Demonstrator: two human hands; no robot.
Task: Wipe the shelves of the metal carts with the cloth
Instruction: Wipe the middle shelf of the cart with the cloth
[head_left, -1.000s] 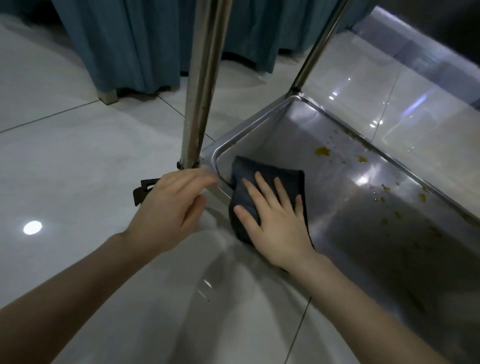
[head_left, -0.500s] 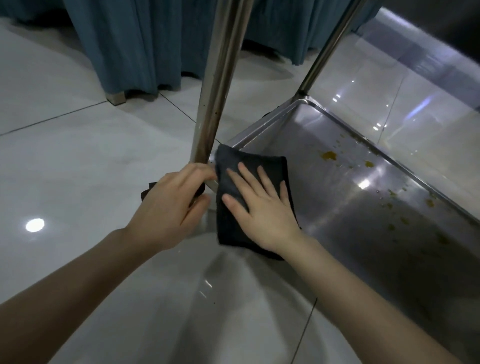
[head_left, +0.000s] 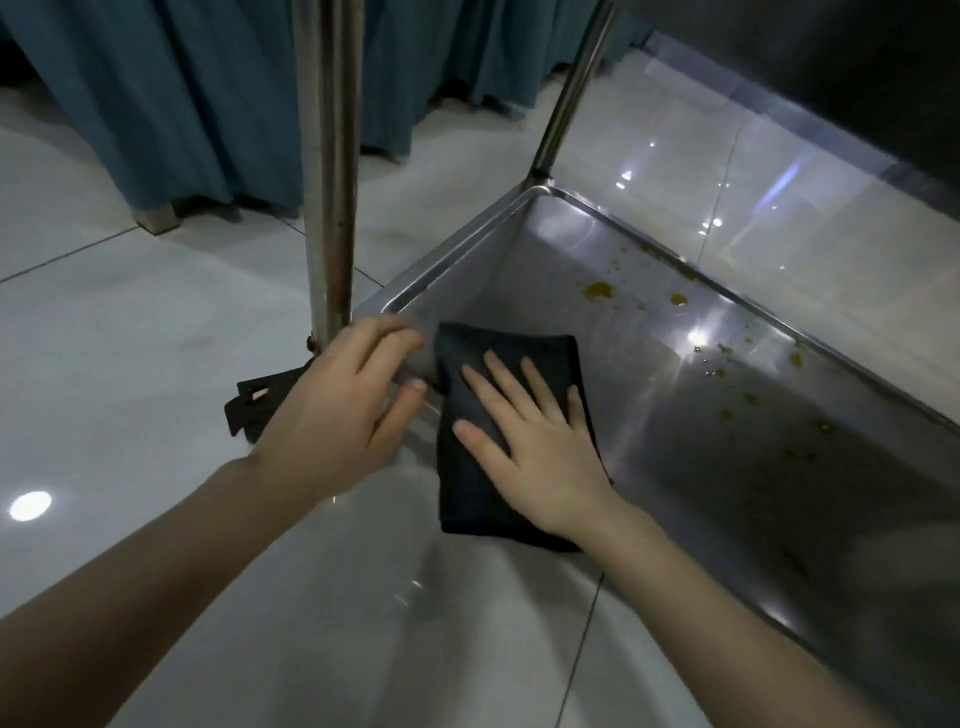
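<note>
Head: right hand (head_left: 540, 457) flat on cloth (head_left: 467, 504), left hand (head_left: 343, 410) gripping shelf (head_left: 675, 415).

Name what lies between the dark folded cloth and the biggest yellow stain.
Only bare stainless metal cart shelf, shown in the head view.

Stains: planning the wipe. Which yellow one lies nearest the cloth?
The largest blob, just beyond the cloth's far edge; the other spots lie farther right along the shelf.

glossy metal shelf (head_left: 649, 364), matt cloth (head_left: 467, 467)
</note>
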